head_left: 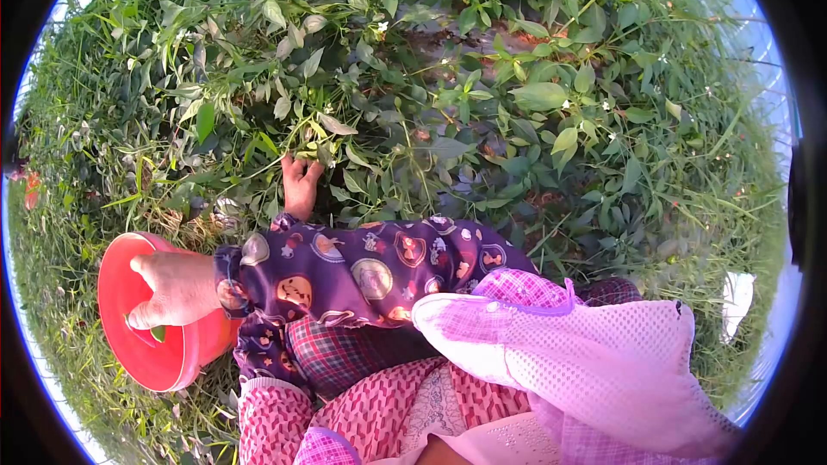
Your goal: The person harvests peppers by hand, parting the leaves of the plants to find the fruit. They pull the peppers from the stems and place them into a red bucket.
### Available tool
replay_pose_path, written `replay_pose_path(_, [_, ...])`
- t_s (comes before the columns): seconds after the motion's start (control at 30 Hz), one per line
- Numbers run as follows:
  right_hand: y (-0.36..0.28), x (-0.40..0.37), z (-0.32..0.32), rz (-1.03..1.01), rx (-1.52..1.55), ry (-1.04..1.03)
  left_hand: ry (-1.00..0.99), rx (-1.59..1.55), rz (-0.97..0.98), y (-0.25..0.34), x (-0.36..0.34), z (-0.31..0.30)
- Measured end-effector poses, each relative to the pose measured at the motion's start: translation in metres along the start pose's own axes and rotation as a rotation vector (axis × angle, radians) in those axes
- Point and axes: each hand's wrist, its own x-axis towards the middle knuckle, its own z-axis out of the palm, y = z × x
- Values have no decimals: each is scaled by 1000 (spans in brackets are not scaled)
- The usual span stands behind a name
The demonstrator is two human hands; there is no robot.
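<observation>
My right hand reaches across to the left and hangs over the mouth of a red bucket, palm down. Its thumb and forefinger stand apart with nothing between them; the other fingers are hidden. A small green piece, perhaps a pepper, shows at the hand's lower edge against the bucket's inside. Beyond my right sleeve, my left hand is up in the leafy plants, its fingers bent around stems. Leaves cover those fingertips, and I cannot tell what they grip.
Bushy green plants with small white flowers fill the ground ahead. Dark sheeting shows between the rows. Grass grows around the bucket. A white scrap lies at the right. Pink checked cloth hangs across the lower right of the view.
</observation>
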Motion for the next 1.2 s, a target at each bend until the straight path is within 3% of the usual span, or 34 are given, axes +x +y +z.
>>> replay_pose_path(0.07, [27,-7,-11,-200,-132,364,27,11,32,-8,-1,5])
replay_pose_path(0.1, [40,-15,-38,-118,-121,387,44,89,71,-18,2,7])
replay_pose_path(0.2, [96,-62,-127,51,-573,813,64,15,55,-33,2,18])
replay_pose_path(0.23, [111,-76,-154,189,-607,922,83,-14,76,-30,0,21])
replay_pose_path(0.3, [137,-93,-199,405,-810,936,117,26,135,-9,-5,21])
replay_pose_path(0.37, [139,-91,-207,436,-1003,938,58,127,107,-11,-6,19])
replay_pose_path(0.4, [142,-88,-207,353,-1068,915,65,120,120,-11,-6,20])
replay_pose_path(0.5, [134,-65,-194,402,-1402,688,134,115,218,5,-9,18])
replay_pose_path(0.53, [138,-56,-192,513,-1442,652,115,126,216,7,-8,17])
replay_pose_path(0.57, [140,-51,-191,490,-1443,704,97,138,215,11,-9,15])
replay_pose_path(0.67, [141,-61,-196,141,-1288,795,135,84,257,14,-9,17])
replay_pose_path(0.7, [137,-71,-196,110,-1184,756,133,98,266,13,-10,17])
replay_pose_path(0.77, [125,-74,-190,535,-1138,711,97,29,202,16,-8,17])
replay_pose_path(0.8, [135,-78,-201,615,-624,654,71,77,166,16,-9,16])
replay_pose_path(0.83, [115,-82,-200,729,94,632,46,123,130,22,-10,15])
replay_pose_path(0.9, [123,-97,-209,550,939,236,2,69,123,32,-11,11])
replay_pose_path(0.97, [119,-98,-199,542,1048,251,-25,50,96,39,-13,10])
replay_pose_path(1.0, [116,-101,-194,474,1006,268,112,146,135,35,-16,15])
replay_pose_path(1.07, [85,-101,-180,429,913,363,105,132,129,28,-16,15])
replay_pose_path(1.17, [65,-93,-164,391,784,337,56,134,65,23,-13,19])
replay_pose_path(1.2, [68,-87,-158,444,754,360,118,156,182,10,-10,25])
